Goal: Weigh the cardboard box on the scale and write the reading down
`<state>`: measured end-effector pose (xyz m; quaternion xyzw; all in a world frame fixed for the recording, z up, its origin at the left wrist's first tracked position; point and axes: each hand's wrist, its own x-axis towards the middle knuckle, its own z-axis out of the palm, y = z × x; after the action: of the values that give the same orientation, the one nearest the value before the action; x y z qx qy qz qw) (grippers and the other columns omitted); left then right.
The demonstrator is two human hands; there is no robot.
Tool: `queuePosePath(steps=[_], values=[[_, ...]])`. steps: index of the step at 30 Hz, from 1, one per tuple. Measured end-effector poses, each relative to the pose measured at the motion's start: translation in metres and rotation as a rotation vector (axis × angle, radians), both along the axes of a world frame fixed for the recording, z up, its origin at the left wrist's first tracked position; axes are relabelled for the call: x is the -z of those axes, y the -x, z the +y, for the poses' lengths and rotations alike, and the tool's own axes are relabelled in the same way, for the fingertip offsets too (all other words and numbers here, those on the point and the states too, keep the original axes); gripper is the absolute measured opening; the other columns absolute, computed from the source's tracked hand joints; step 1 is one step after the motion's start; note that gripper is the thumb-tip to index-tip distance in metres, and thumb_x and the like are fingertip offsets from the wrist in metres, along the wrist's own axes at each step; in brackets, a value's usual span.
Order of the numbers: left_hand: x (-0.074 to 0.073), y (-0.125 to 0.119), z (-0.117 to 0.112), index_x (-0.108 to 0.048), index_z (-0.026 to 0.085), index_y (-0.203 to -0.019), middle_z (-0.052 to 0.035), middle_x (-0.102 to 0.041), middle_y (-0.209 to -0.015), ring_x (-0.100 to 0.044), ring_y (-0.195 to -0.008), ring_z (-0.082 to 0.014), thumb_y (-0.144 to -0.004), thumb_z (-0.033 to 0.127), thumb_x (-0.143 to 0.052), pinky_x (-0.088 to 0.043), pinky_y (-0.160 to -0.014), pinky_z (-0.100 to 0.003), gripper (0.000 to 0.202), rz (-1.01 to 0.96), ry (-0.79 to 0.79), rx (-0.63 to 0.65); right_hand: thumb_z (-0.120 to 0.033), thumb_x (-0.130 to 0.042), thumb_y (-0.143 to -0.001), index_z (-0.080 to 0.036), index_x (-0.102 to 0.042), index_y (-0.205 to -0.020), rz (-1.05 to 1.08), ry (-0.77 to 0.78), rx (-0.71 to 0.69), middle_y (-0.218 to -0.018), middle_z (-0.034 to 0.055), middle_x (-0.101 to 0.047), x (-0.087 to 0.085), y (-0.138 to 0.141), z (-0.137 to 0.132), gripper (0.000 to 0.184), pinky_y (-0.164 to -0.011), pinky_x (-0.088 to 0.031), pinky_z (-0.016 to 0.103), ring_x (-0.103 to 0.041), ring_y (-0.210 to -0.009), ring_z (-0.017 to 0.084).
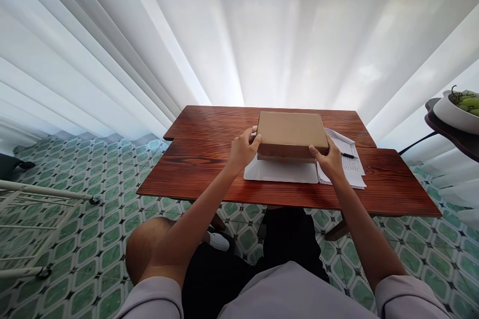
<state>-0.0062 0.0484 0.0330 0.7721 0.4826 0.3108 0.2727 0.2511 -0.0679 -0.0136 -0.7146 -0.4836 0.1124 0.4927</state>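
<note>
A flat brown cardboard box (pixel 291 133) is held a little above a reddish wooden table (pixel 209 159). My left hand (pixel 244 148) grips its near left corner and my right hand (pixel 328 158) grips its near right corner. Under the box lies a white flat sheet or envelope (pixel 280 172). Beside it on the right are printed papers (pixel 352 167) with a black pen (pixel 349 155) on them.
White curtains hang behind the table. A white bowl with green fruit (pixel 462 107) stands on a dark side table at the right. A white metal rack (pixel 33 229) lies at the left on the green tiled floor (pixel 93 219).
</note>
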Motion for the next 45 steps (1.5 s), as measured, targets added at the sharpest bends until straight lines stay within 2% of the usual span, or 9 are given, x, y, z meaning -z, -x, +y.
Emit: queuePosePath(steps=[10,26,30,35,38,40,42,43,45], values=[[0.007,0.002,-0.002,-0.066,0.018,-0.125,-0.0094,-0.074,-0.115,-0.067,-0.115,-0.0284,-0.094,0.04,-0.049,-0.051,-0.099,-0.038,0.041,0.024,0.009,-0.007,-0.066,-0.067,-0.079,-0.018,-0.059,-0.14,0.036,0.001,-0.027,-0.126,0.015,-0.068,0.009,0.002,-0.002,0.078,-0.1,-0.049,0.05,-0.062,-0.116,0.035],[0.01,0.004,-0.011,-0.063,0.017,-0.13,-0.01,-0.075,-0.113,-0.069,-0.111,-0.0286,-0.095,0.039,-0.049,-0.053,-0.095,-0.039,0.044,0.009,0.036,-0.004,-0.068,-0.065,-0.082,-0.021,-0.058,-0.141,-0.032,0.015,-0.03,-0.125,0.013,-0.069,0.011,0.003,-0.007,0.076,-0.089,-0.05,0.046,-0.065,-0.107,0.034],[0.014,0.007,-0.009,-0.063,0.018,-0.13,-0.0105,-0.073,-0.119,-0.067,-0.115,-0.0293,-0.094,0.041,-0.049,-0.054,-0.094,-0.039,0.045,-0.023,0.05,0.006,-0.069,-0.064,-0.082,-0.02,-0.055,-0.144,-0.042,0.041,-0.033,-0.123,0.0142,-0.069,0.011,0.001,-0.008,0.079,-0.088,-0.052,0.047,-0.065,-0.106,0.034],[0.022,0.021,0.001,-0.059,0.016,-0.133,-0.0113,-0.07,-0.124,-0.068,-0.112,-0.0246,-0.093,0.041,-0.047,-0.059,-0.087,-0.035,0.049,-0.242,0.237,0.144,-0.069,-0.066,-0.083,-0.022,-0.044,-0.152,0.015,0.073,-0.177,-0.145,0.0154,-0.055,0.012,-0.01,-0.012,0.086,-0.101,-0.051,0.047,-0.058,-0.126,0.032],[0.018,0.032,0.001,-0.063,0.014,-0.121,-0.0123,-0.071,-0.118,-0.069,-0.105,-0.0223,-0.093,0.043,-0.047,-0.061,-0.081,-0.033,0.043,-0.354,0.199,0.115,-0.067,-0.062,-0.087,-0.018,-0.042,-0.152,-0.014,0.005,-0.146,-0.154,0.0176,-0.044,0.005,-0.012,-0.019,0.084,-0.109,-0.047,0.048,-0.05,-0.137,0.032],[0.01,0.038,-0.004,-0.065,0.016,-0.111,-0.0104,-0.072,-0.106,-0.069,-0.098,-0.02,-0.095,0.044,-0.046,-0.06,-0.077,-0.031,0.037,-0.402,0.078,0.076,-0.06,-0.054,-0.094,-0.018,-0.051,-0.143,-0.094,-0.134,-0.033,-0.147,0.0172,-0.051,-0.006,-0.007,-0.025,0.065,-0.106,-0.049,0.048,-0.052,-0.134,0.03],[-0.004,0.042,-0.015,-0.066,0.017,-0.101,-0.0075,-0.071,-0.092,-0.067,-0.085,-0.017,-0.098,0.042,-0.045,-0.058,-0.071,-0.029,0.032,-0.458,-0.037,0.096,-0.049,-0.048,-0.1,-0.02,-0.062,-0.119,-0.21,-0.285,0.034,-0.123,0.0143,-0.064,-0.018,0.005,-0.032,0.037,-0.094,-0.053,0.044,-0.061,-0.116,0.027],[-0.012,0.044,-0.022,-0.066,0.018,-0.096,-0.006,-0.069,-0.088,-0.065,-0.079,-0.0154,-0.099,0.039,-0.044,-0.056,-0.069,-0.028,0.031,-0.484,-0.082,0.135,-0.044,-0.047,-0.1,-0.022,-0.064,-0.104,-0.272,-0.337,0.01,-0.106,0.0118,-0.067,-0.024,0.012,-0.034,0.027,-0.087,-0.054,0.043,-0.064,-0.103,0.025],[-0.03,0.045,-0.038,-0.064,0.019,-0.087,-0.0025,-0.065,-0.076,-0.061,-0.067,-0.0128,-0.1,0.033,-0.043,-0.051,-0.062,-0.027,0.029,-0.528,-0.158,0.245,-0.032,-0.046,-0.101,-0.024,-0.058,-0.083,-0.354,-0.414,-0.161,-0.081,0.0065,-0.065,-0.033,0.031,-0.037,0.024,-0.076,-0.051,0.039,-0.063,-0.08,0.021]])
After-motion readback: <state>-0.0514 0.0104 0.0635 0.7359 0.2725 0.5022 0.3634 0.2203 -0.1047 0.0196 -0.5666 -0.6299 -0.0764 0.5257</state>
